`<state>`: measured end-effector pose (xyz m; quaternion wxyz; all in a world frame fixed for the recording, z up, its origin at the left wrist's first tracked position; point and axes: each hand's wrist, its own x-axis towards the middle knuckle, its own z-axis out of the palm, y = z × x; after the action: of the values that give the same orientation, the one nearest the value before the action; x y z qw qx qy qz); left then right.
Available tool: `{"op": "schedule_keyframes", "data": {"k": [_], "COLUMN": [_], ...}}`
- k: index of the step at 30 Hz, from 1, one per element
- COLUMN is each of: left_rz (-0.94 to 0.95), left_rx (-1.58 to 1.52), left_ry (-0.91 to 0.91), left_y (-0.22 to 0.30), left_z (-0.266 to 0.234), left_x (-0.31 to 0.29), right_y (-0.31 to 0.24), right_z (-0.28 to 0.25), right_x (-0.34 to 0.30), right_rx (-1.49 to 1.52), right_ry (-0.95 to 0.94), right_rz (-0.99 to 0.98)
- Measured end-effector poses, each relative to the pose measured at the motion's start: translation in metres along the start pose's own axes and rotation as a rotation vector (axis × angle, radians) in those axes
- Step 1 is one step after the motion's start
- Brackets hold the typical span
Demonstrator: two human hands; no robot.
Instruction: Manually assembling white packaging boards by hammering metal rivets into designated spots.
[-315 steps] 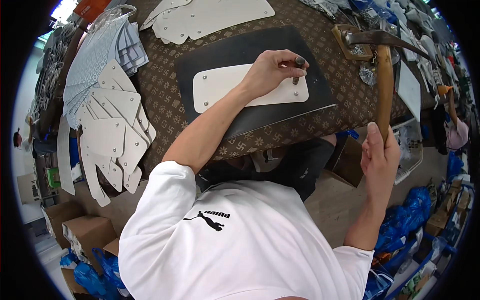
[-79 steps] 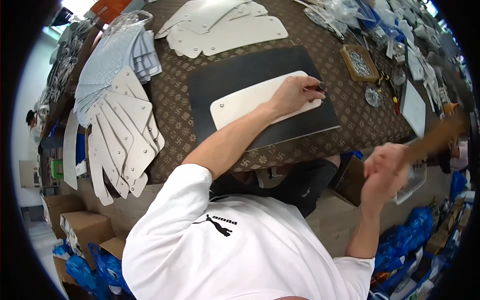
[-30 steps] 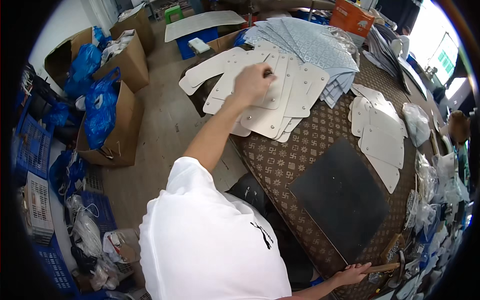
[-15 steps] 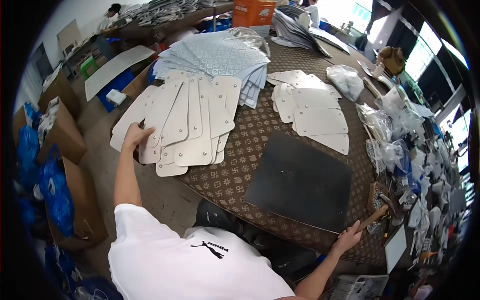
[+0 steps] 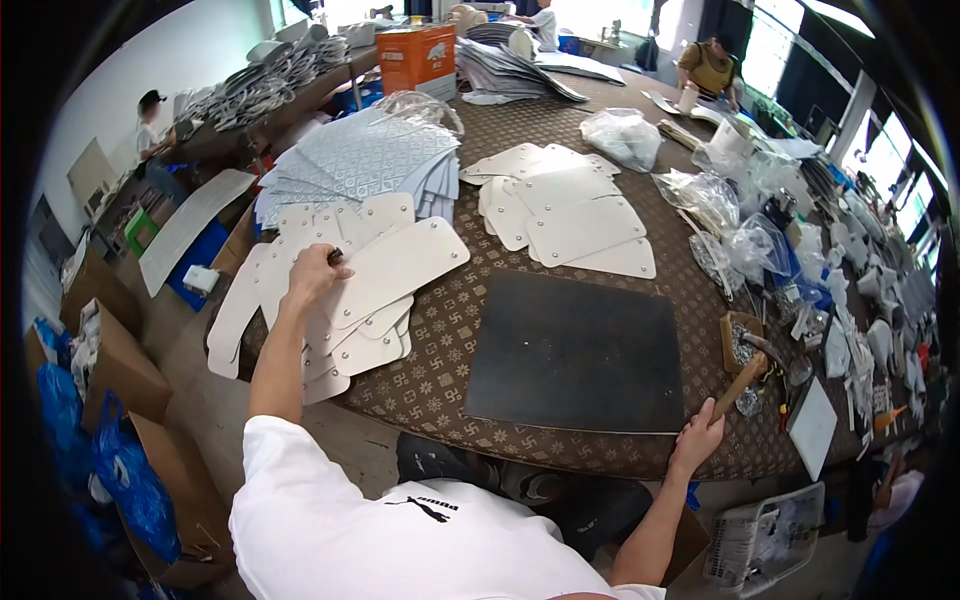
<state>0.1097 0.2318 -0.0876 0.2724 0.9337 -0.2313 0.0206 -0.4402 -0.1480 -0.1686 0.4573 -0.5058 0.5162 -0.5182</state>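
Observation:
Over the fanned pile of white panels (image 5: 240,310) at the left, my left hand (image 5: 315,275) is closed on the edge of one white panel (image 5: 405,265) with rounded corners and small metal rivets at its ends. A small dark piece (image 5: 335,256) shows at the fingers; its kind cannot be made out. My right hand (image 5: 698,438), at the near table edge, is wrapped round the wooden handle of a hammer (image 5: 738,388), whose head points away from me. Between my hands lies a black rectangular board (image 5: 575,350). Beyond it is a smaller stack of white riveted panels (image 5: 585,225).
Patterned light-blue sheets (image 5: 350,160) lie behind the left pile on the brown patterned tablecloth (image 5: 440,350). A box of small metal parts (image 5: 742,340), clear plastic bags (image 5: 765,245) and a white plate (image 5: 810,430) crowd the right. Other people work farther off.
My left hand has moved right and lifted a white panel, turning it across the pile. My right hand keeps hold of the hammer. The view has shifted.

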Motion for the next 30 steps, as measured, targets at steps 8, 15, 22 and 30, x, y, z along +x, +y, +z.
{"op": "schedule_keyframes", "data": {"k": [8, 15, 22, 30], "left_rz": [0.381, 0.685, 0.904, 0.359], "left_rx": [0.138, -0.243, -0.331, -0.982], "left_ry": [0.062, -0.336, -0.404, -0.522], "left_y": [0.107, 0.247, 0.248, 0.216], "left_z": [-0.023, 0.018, 0.186, 0.151], "left_x": [-0.012, -0.045, -0.066, -0.060], "right_y": [0.000, -0.021, -0.016, -0.065], "right_z": [0.003, 0.004, 0.003, -0.013], "right_x": [0.002, -0.009, -0.003, -0.060], "right_rx": [0.057, 0.073, 0.019, 0.021], "right_ry": [0.031, 0.042, -0.023, -0.112], "right_rz": [0.038, 0.078, 0.070, -0.007]}}
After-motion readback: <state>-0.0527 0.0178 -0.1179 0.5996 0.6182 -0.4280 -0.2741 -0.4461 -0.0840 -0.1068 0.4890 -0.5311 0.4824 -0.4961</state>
